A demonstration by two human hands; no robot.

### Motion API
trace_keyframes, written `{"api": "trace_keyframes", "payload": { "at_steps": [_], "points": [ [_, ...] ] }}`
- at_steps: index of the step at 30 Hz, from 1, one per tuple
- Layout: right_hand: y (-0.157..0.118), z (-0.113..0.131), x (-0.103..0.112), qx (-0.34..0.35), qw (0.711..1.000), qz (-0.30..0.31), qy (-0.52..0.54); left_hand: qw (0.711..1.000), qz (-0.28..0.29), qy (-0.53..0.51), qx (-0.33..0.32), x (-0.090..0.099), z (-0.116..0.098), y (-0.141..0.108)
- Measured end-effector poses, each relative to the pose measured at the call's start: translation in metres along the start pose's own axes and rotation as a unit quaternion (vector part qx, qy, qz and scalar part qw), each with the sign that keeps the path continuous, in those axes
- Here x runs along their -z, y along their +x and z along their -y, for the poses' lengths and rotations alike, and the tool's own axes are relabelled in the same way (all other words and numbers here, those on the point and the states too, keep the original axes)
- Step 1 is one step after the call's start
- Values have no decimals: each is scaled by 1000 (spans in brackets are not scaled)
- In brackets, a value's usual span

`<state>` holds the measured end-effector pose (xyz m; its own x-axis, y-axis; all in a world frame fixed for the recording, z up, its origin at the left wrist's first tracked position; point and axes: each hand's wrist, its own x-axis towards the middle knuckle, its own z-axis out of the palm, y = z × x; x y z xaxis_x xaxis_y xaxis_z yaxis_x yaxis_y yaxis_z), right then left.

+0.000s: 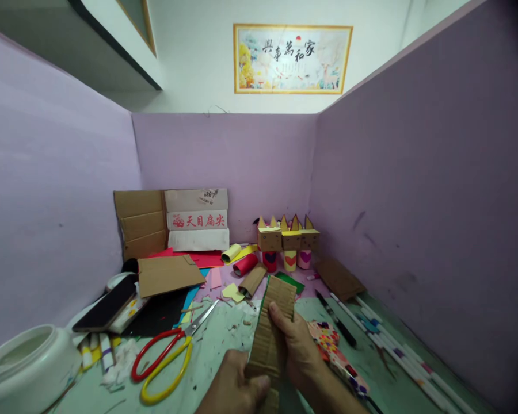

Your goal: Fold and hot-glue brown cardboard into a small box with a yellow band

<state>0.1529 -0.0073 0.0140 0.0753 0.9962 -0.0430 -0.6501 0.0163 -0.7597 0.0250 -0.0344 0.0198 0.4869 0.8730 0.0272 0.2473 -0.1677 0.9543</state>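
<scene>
A long strip of corrugated cardboard slants up from the bottom middle, with a thin green edge along its left side. My right hand grips its right side, thumb lying on the front face and the other fingers hidden behind. Lower down, my left hand is closed on the strip's left side, thumb across the front. To the left lie scissors with red and yellow handles, blades slightly apart. Just beyond the strip are a brown cardboard tube and a green piece.
Three cardboard figures with pointed ears stand at the back. A white jar is at the front left, near a black phone-like slab. Cardboard sheets, a black pen and white markers lie around. Purple partitions enclose the table.
</scene>
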Motion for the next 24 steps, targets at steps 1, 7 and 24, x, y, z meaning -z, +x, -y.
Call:
{"api": "trace_keyframes", "payload": {
  "at_steps": [1,7,24],
  "points": [
    [0,1,0,-5,1000,6,8,1000,0,10,-3,0,-2,-1],
    [-2,8,-1,-71,996,23,43,1000,16,-11,-22,4,-6,-1],
    [13,47,22,-1,996,43,-78,992,109,17,61,26,-9,-5]
  ]
}}
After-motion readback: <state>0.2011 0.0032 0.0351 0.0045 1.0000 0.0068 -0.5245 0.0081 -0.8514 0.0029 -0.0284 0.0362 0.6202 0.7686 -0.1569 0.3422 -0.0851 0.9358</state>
